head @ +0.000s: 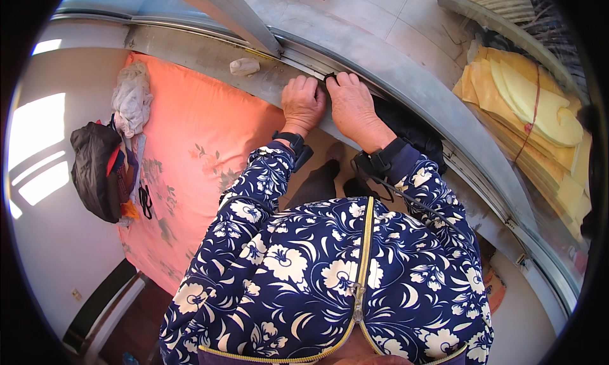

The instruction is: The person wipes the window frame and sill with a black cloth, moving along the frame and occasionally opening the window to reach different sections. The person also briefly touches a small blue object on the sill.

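At the metal track of a sliding window (304, 66), my left hand (303, 102) is curled at the sill's edge; whether it holds anything is hidden. Just right of it, my right hand (353, 103) grips part of a black cloth item (404, 127) between thumb and fingers. The dark item hangs below the sill, behind my right wrist. A crumpled whitish cloth or paper (244, 66) lies on the sill (190, 51) to the left of my hands.
A bed with a pink floral sheet (214, 122) stands at left, with a grey cloth bundle (132, 98) and a black bag or garment (95, 170) on its edge. Beyond the glass at right lie tied yellowish foam sheets (523, 98). The window frame post (228, 17) rises ahead.
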Demonstrator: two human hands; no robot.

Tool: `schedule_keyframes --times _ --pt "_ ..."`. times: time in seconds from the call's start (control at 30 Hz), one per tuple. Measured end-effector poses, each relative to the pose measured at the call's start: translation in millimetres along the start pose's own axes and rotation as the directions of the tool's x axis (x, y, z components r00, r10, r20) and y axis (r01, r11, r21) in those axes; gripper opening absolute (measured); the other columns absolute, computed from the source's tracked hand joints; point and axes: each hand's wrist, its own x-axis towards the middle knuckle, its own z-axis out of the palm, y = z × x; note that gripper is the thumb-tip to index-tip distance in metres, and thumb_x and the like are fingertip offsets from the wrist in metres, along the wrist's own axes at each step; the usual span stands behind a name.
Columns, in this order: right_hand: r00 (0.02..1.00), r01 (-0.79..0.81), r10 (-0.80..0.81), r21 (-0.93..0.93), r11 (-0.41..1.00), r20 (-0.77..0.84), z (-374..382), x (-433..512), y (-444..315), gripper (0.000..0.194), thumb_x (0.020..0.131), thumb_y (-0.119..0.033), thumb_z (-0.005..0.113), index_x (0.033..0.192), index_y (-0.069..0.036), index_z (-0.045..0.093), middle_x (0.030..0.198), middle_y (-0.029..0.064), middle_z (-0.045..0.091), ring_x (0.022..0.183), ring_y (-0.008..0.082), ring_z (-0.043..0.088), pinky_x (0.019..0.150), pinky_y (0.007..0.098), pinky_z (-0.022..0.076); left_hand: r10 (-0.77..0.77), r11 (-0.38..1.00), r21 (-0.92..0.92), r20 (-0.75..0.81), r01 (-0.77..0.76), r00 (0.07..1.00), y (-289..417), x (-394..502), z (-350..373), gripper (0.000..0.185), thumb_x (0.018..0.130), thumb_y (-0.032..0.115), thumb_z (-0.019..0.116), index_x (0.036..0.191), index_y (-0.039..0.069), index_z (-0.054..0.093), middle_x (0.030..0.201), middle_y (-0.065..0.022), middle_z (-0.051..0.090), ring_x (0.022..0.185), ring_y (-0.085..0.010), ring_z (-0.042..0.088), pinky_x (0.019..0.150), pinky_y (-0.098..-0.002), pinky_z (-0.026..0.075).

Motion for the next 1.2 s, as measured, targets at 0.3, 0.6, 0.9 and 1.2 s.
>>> schedule_keyframes --times 0.3,0.6,0.9,1.2 --pt "0.975 0.006 -0.010 0.022 1.000 0.222 -1 52 -26 0.024 0.087 -0.012 0.061 0.106 0.001 0.069 0.113 0.0186 0.064 0.109 0.0353 0.062 0.093 0.0441 0.0522 -0.117 0.987 -0.111 -0.032 0.113 0.993 -14 -9 6 0.022 0.079 0.014 0.069 0.096 0.010 0.056 0.089 -0.0123 0.054 0.086 -0.0347 0.055 0.074 -0.0443 0.046" --pt "0.973 0.000 -0.049 0.210 0.978 0.225 17 86 -40 0.026 0.090 -0.015 0.057 0.108 0.003 0.056 0.107 0.0259 0.068 0.105 0.0447 0.062 0.093 0.0506 0.0497 -0.214 0.954 -0.241 -0.128 0.179 0.969 -21 -14 13 0.041 0.078 0.010 0.069 0.117 0.007 0.054 0.100 -0.0141 0.057 0.096 -0.0371 0.055 0.082 -0.0443 0.047" --pt "0.974 0.055 -0.097 0.203 0.978 0.203 15 93 -47 0.023 0.093 -0.013 0.050 0.106 0.005 0.056 0.101 0.0297 0.068 0.099 0.0479 0.065 0.087 0.0528 0.0515 -0.249 0.938 -0.285 -0.155 0.198 0.956 -24 -14 15 0.045 0.080 0.007 0.068 0.123 0.007 0.055 0.106 -0.0156 0.061 0.100 -0.0386 0.057 0.085 -0.0450 0.048" --pt "0.987 0.131 -0.146 0.200 0.971 0.062 26 63 -30 0.020 0.093 -0.012 0.055 0.108 0.001 0.055 0.106 0.0216 0.069 0.103 0.0381 0.066 0.088 0.0456 0.0543 -0.315 0.866 -0.436 -0.095 0.245 0.944 -19 -1 15 0.027 0.086 0.014 0.068 0.110 0.004 0.062 0.091 -0.0158 0.066 0.089 -0.0377 0.062 0.078 -0.0452 0.049"
